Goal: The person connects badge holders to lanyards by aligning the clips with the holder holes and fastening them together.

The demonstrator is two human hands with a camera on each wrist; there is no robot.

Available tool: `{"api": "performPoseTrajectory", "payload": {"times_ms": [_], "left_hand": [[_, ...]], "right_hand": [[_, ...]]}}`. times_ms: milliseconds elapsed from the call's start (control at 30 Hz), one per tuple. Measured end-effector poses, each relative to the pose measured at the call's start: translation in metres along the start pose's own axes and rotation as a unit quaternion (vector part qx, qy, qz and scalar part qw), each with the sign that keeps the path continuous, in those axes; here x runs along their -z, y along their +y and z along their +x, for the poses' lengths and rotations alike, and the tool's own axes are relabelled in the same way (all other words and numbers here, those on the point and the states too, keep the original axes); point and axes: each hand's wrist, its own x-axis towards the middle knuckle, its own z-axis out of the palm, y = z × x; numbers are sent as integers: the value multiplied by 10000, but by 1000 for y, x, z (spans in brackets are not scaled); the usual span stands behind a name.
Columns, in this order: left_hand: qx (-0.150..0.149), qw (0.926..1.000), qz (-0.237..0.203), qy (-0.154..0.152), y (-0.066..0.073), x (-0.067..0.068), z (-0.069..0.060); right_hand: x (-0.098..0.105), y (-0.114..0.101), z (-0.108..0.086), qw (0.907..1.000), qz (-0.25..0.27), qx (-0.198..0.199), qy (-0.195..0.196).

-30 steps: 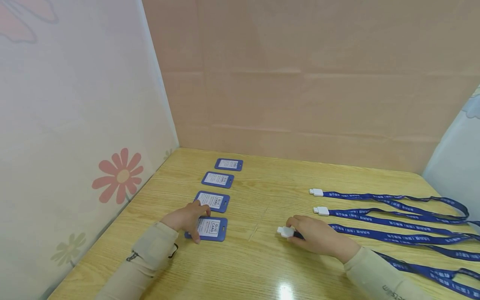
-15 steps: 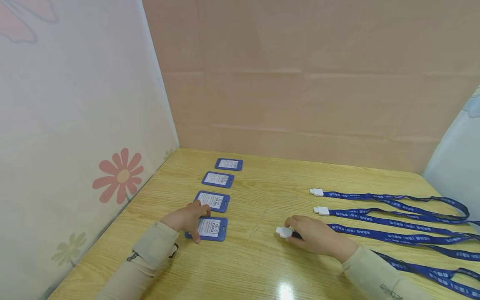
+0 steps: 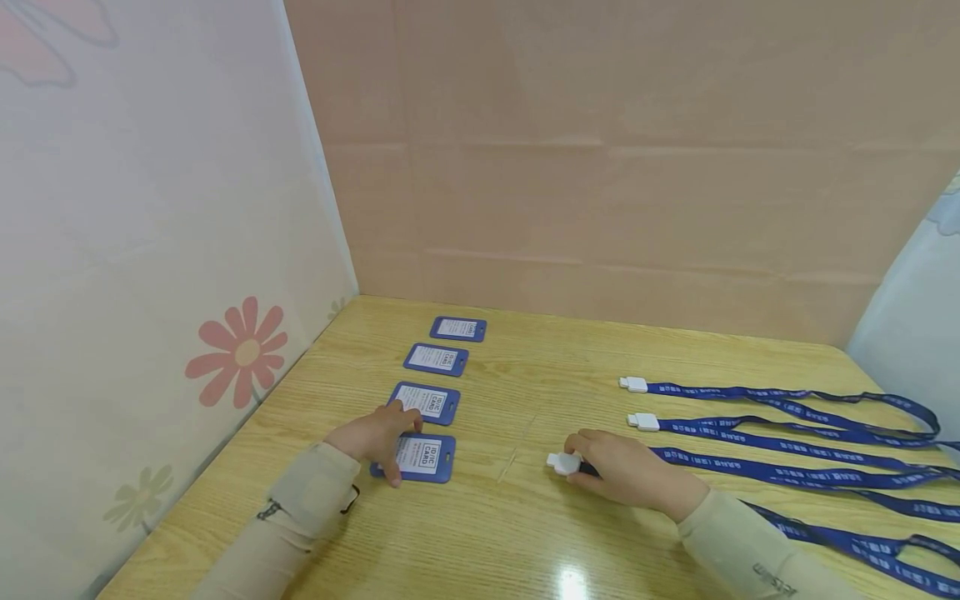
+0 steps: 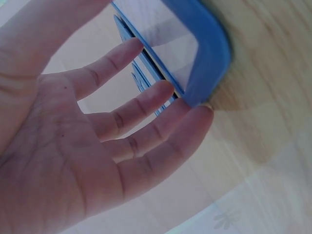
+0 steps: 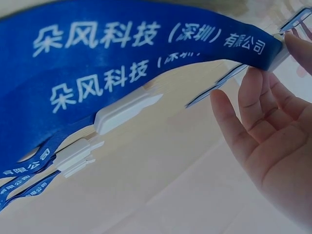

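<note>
In the head view, the left hand (image 3: pixel 373 435) is at the lower left of centre, over the nearest card holder (image 3: pixel 437 458), which lies flat on the wooden table (image 3: pixel 540 358). Fingers are spread and slightly bent; the thumb is at the lower edge, fingers toward the upper edge. Whether they grip it cannot be told.

The right hand (image 3: pixel 618 468), lower right of centre, pinches a blue lanyard (image 5: pixel 107 36) between thumb and fingers, its white clip (image 3: pixel 564 464) projecting left. The clip and the nearest card holder are apart.

Three further card holders (image 3: pixel 435 359) form a column above the nearest one. Two other lanyards (image 3: pixel 720 390) lie at the right, white ends facing left. A beige backdrop (image 3: pixel 600 167) fills the upper frame.
</note>
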Motion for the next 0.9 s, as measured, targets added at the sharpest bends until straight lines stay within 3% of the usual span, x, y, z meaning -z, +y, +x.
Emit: {"api": "performPoseTrajectory", "payload": {"times_ms": [900], "left_hand": [[-69,10000,30,27,0,-2,2]], "right_hand": [[-3,-4,7,9997,-107,231,70]]}}
